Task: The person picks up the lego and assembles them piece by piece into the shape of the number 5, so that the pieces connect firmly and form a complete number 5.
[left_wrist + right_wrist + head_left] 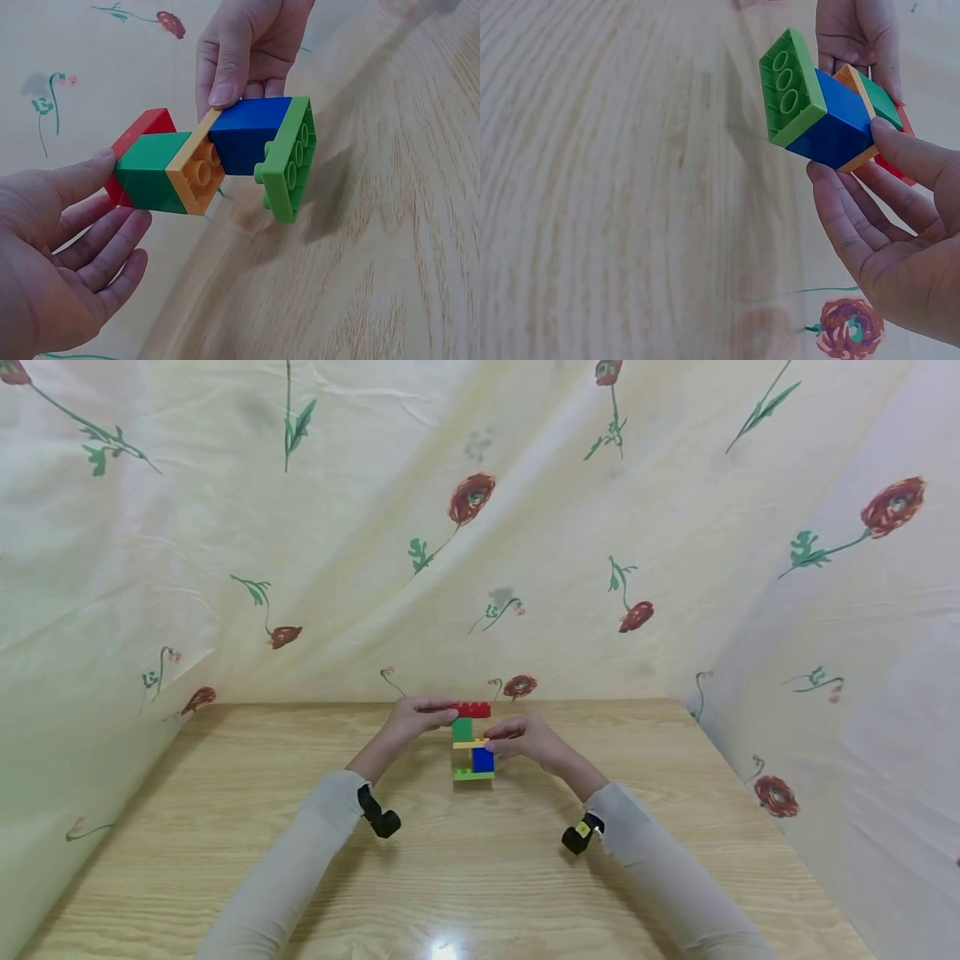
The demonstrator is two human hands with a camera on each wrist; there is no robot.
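Both hands hold one joined stack of toy building bricks above the table. From the top it has a red brick [474, 710], a green brick [462, 729], a thin orange brick [178, 176], a blue brick [840, 120] and a light green brick [472, 776]. My left hand [414, 714] pinches the red brick at its left end, thumb in front. On the other side, my right hand [528, 742] grips the stack where the orange and blue bricks meet. The light green brick's hollow underside shows in the right wrist view.
A wooden table [480, 877] lies below the hands. Behind it and at the sides hangs a pale cloth [360, 527] with red flowers. Each wrist carries a small black camera, the left camera [381, 817] and the right camera [577, 837].
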